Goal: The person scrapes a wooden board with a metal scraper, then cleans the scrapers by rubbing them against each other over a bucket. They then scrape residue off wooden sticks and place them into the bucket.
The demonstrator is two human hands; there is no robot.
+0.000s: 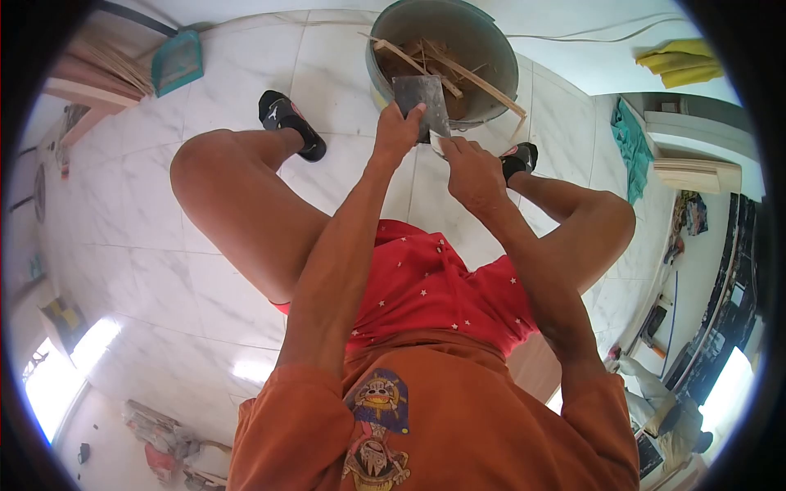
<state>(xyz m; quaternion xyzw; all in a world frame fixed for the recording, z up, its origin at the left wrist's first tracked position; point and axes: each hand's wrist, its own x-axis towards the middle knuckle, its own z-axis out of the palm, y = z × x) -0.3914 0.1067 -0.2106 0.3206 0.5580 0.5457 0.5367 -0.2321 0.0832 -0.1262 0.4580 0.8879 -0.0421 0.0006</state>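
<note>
While person sits knees apart over tiled floor, left hand grips flat grey metal plate by lower edge, fingers clenched round it. Plate upright, just in front of bucket rim. Right hand pinches small white piece against plate's lower right corner, fingers closed on it. Held over bucket probably so debris falls in with wood sticks inside. Teal dustpan well apart, far left. Black sandal near bucket.
</note>
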